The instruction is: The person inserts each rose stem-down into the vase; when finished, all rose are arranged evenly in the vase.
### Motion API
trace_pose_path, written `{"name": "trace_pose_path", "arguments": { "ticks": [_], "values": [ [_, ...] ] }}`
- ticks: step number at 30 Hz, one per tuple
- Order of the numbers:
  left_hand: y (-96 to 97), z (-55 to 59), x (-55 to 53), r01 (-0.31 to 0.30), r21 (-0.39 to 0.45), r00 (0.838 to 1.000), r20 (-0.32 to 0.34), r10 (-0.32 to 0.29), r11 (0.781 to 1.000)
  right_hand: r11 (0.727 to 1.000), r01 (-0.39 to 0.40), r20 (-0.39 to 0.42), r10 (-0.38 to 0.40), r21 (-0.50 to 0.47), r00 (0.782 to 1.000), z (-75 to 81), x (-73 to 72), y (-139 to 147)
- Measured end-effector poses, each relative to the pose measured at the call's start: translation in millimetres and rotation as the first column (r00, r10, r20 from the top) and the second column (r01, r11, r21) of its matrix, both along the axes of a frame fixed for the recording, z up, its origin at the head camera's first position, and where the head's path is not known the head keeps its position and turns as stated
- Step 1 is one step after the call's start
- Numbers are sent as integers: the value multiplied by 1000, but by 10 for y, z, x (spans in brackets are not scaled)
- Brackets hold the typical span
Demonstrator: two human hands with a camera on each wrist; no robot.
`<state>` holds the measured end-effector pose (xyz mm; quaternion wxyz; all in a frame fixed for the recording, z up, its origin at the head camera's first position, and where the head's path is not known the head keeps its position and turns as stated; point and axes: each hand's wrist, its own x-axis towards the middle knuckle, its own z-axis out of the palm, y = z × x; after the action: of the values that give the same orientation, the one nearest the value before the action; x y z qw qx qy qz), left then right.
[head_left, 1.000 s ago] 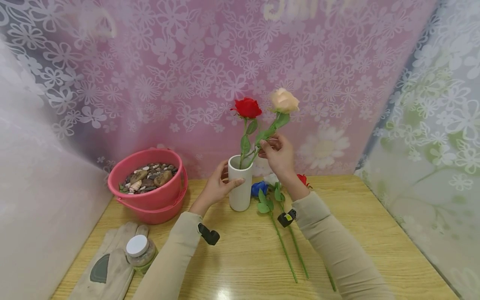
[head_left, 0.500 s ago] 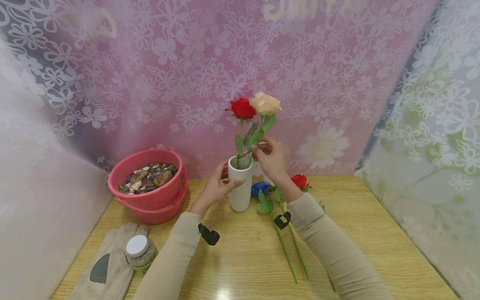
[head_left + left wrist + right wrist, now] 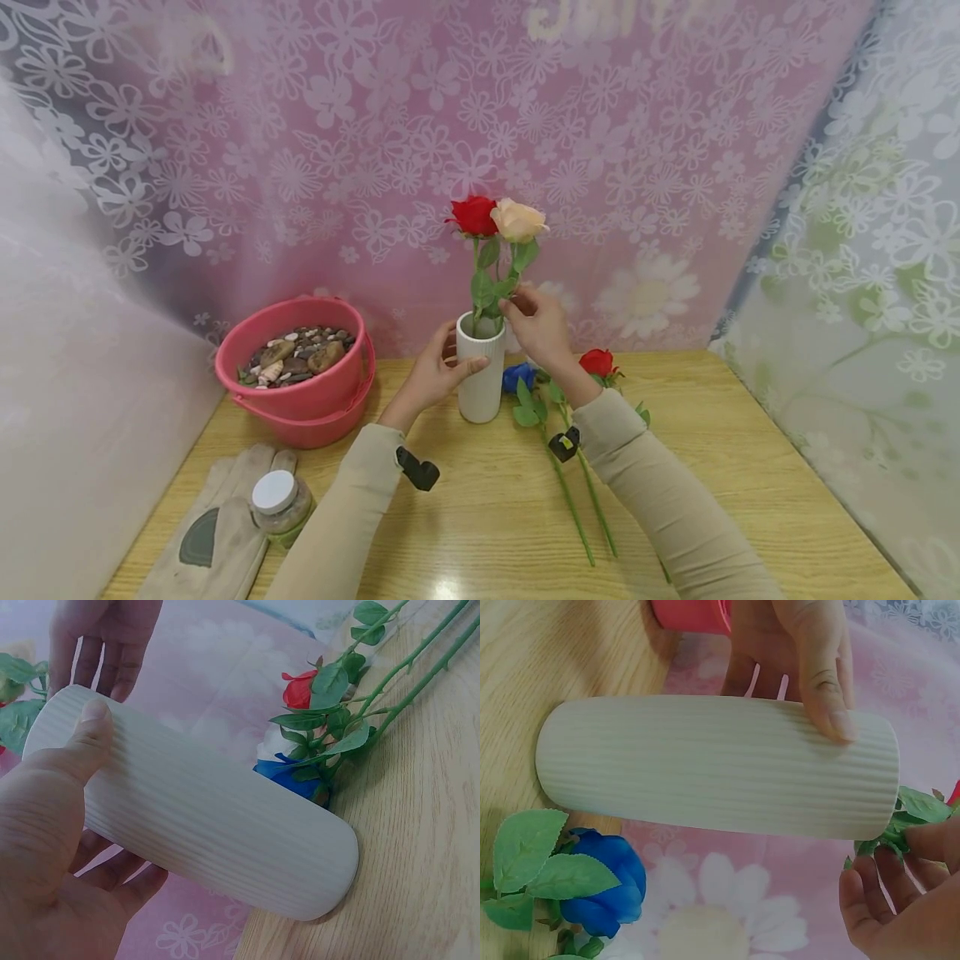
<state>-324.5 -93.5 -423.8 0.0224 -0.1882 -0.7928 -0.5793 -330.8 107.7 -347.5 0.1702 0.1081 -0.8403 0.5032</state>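
A white ribbed vase [image 3: 480, 387] stands upright on the table. My left hand [image 3: 435, 373] grips its upper side, thumb [image 3: 94, 731] across the front and fingers around the back. A red rose [image 3: 472, 215] rises from the vase mouth. Beside it leans a cream rose [image 3: 519, 221], its leafy stem pinched by my right hand [image 3: 542, 329] just above the rim. In the right wrist view, the right fingertips [image 3: 889, 859] are at the green leaves [image 3: 922, 806] by the vase mouth. The stem ends are hidden inside the vase.
Right of the vase lie a blue rose [image 3: 519, 377], a white rose [image 3: 271, 746] and another red rose [image 3: 597, 362], stems toward the front. At left are a pink bucket [image 3: 300, 408] of stones, a white-lidded jar [image 3: 275, 492] and work gloves [image 3: 217, 525].
The cream rose has moved left and lower, more upright, its bloom now against the red one. My right hand has come left toward the vase rim. The left hand has stayed put.
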Motion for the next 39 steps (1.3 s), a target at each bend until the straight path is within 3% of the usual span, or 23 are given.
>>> {"name": "trace_pose_path", "arguments": {
  "ticks": [10, 17, 27, 32, 39],
  "values": [
    [-1, 3, 7, 5, -5, 1000, 7, -5, 1000, 998, -32, 21, 31, 62, 999, 0, 24, 5],
    [-2, -6, 2, -3, -14, 1000, 0, 3, 1000, 986, -47, 18, 45, 162, 999, -33, 48, 9],
    [-5, -17, -1, -6, -16, 1000, 2, 6, 1000, 992, -63, 24, 61, 108, 998, -15, 69, 20],
    [-1, -3, 5, -7, -15, 1000, 7, 8, 1000, 998, -39, 64, 36, 50, 997, 34, 96, 31],
    [4, 12, 9, -6, -10, 1000, 11, 6, 1000, 998, -34, 18, 33, 59, 999, 9, 72, 45]
  ]
}}
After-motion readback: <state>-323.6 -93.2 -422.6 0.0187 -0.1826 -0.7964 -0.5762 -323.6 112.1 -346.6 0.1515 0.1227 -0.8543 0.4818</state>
